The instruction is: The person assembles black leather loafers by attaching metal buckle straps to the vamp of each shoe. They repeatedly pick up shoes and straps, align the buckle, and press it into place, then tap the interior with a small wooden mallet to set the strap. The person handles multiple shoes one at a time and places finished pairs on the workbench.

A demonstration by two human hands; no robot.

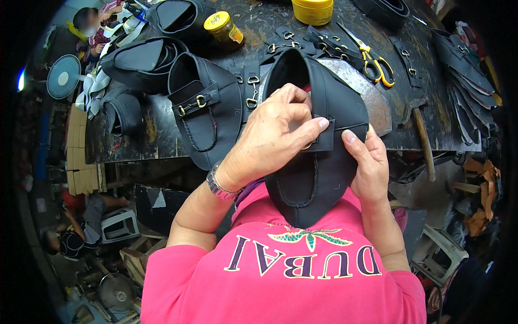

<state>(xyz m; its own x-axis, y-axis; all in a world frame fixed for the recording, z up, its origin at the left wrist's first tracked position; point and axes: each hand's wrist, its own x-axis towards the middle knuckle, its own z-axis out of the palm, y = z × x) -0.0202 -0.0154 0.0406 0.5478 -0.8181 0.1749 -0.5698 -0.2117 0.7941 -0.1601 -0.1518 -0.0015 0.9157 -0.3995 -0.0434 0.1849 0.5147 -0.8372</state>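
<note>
The shoe upper (330,167) is black, smooth and unsoled in appearance, with its rounded toe pointing toward the wearer and its opening (286,67) at the far end. It is held off the worktop at the near edge, between the left hand (280,121) and the right hand (371,162). A raised, U-shaped seam (298,205) borders the front panel. A black strap (325,136) lies across the instep, under the left thumb; part of a gold-coloured metal fitting (307,146) shows beside it, mostly hidden. Small pale marks appear on the side panel.
</note>
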